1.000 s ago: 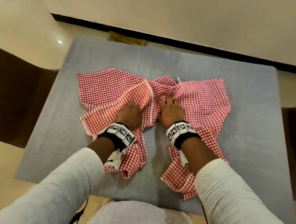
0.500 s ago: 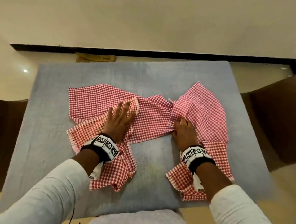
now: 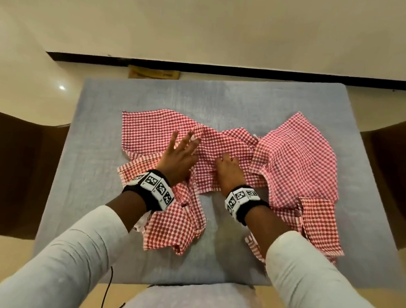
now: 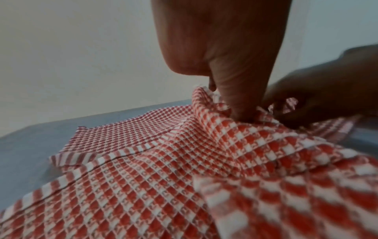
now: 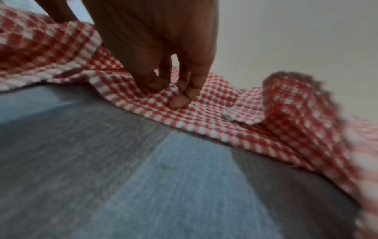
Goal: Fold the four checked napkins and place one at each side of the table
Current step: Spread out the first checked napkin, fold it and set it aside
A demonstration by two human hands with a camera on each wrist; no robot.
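Several red-and-white checked napkins lie unfolded and overlapping on the grey-blue table. One is spread flat at the left, one at the right, and a crumpled one lies under my left wrist. My left hand rests on the middle napkin with fingers straight and spread. In the left wrist view its thumb presses into the cloth. My right hand sits just beside it, fingers curled. In the right wrist view the right hand pinches a small ridge of the napkin near its hem.
A dark brown chair stands at the table's left side and another at its right. Bare table shows along the far edge and in the front middle. A folded napkin part lies by my right forearm.
My left hand has gone from curled to fingers spread on the cloth. My right hand has shifted left, closer to the left hand, and the napkins have been pulled about under both.
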